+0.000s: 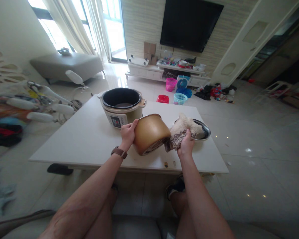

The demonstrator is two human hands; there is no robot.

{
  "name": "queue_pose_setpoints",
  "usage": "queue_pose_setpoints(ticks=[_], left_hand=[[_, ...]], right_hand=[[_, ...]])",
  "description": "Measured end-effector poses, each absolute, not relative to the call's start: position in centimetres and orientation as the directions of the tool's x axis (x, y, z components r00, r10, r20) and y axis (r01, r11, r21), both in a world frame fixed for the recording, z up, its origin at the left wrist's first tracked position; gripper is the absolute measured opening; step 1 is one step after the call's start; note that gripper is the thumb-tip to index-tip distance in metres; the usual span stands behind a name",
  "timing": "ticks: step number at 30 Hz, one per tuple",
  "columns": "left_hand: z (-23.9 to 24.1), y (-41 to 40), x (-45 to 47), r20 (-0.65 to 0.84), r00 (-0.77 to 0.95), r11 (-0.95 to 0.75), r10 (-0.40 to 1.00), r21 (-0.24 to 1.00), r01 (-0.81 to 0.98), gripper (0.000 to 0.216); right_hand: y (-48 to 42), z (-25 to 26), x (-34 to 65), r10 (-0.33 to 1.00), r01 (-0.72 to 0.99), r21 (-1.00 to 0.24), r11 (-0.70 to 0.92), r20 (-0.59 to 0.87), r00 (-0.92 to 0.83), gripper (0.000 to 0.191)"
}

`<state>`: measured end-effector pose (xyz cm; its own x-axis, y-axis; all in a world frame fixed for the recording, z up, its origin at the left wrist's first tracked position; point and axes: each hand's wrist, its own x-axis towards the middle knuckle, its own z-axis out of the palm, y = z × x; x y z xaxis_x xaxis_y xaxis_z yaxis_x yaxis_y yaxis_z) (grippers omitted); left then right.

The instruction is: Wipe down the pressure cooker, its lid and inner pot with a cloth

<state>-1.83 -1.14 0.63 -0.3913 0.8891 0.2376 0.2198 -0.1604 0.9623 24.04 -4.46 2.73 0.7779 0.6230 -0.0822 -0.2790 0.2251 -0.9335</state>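
My left hand (128,134) grips the rim of a gold-coloured inner pot (151,132), which is tilted on its side above the white table (72,142). A beige cloth with a dark pattern (183,131) is bunched in my right hand (186,144), close to the pot's base. Behind the pot stands an electric pressure cooker (122,108) without its lid, its dark inside showing. Partly hidden by the cloth, a round lid with a metal rim (206,131) lies at the table's right side.
Two small items (166,164) lie near the table's front edge. Beyond the table are a red stool (162,98), a light-blue basket (180,98) and a pink basket (171,84). A lamp with several white shades (62,109) is at the left.
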Motion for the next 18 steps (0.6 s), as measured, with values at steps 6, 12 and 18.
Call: queue_pose_setpoints(ticks=[6,12,18], left_hand=[[0.64,-1.29,-1.9,0.234,-0.385,-0.127,0.893,0.951,0.282,0.071],[0.83,-1.44,-1.84,0.261,-0.374,-0.141,0.89,0.937,0.32,0.07],[1.17,-1.66,-1.68,0.275,-0.368,-0.146,0.888,0.929,0.341,0.07]], right_hand=[[-4.34,2.51,24.33,0.64,-0.267,-0.939,0.215,-0.072,0.765,0.048],[-4.35,2.44,24.43,0.649,-0.269,-0.942,0.2,-0.078,0.757,0.05],[-4.43,2.73,24.4,0.657,-0.299,-0.936,0.188,-0.106,0.747,0.051]])
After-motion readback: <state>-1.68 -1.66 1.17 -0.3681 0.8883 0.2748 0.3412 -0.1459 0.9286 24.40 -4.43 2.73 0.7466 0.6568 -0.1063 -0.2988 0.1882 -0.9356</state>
